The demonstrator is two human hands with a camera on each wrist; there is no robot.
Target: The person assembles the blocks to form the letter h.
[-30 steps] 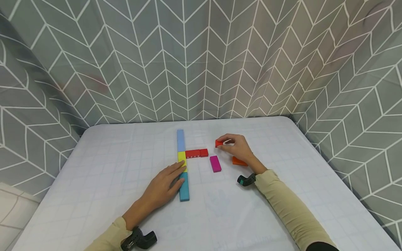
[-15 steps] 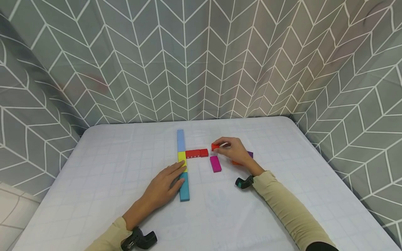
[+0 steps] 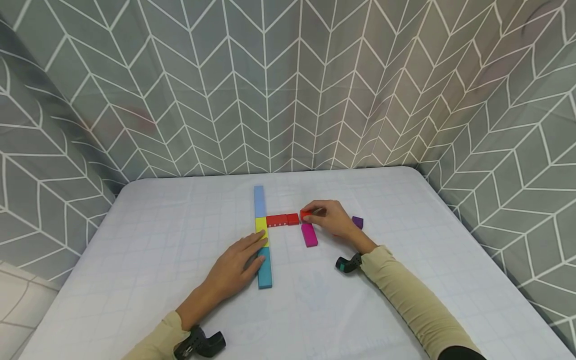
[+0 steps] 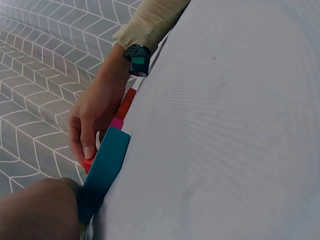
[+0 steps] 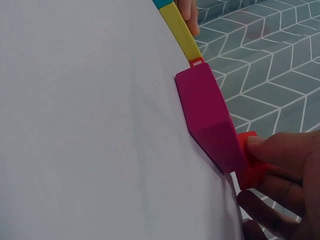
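Note:
A light blue block (image 3: 259, 201), a yellow block (image 3: 260, 224) and a teal block (image 3: 265, 275) form one straight line. My left hand (image 3: 231, 267) lies along its left side, fingers extended, resting on the yellow block with the thumb at the teal one. Two dark red pieces, a longer red block (image 3: 276, 220) and a shorter red block (image 3: 293, 219), run rightward from the yellow block. Just right of them, my right hand (image 3: 334, 219) pinches a bright red block (image 5: 248, 157) between thumb and fingers. A magenta block (image 3: 309, 235) lies immediately in front of it.
Past the right wrist lies a purple block (image 3: 357, 222). An orange block (image 4: 125, 103) shows in the left wrist view but is hidden behind the right hand in the head view. Patterned curtains (image 3: 288, 90) surround the white table (image 3: 157, 225).
My right hand has carried the bright red block left and slightly nearer, toward the end of the red row. It now covers the orange block and uncovers the purple one. My left hand stays put.

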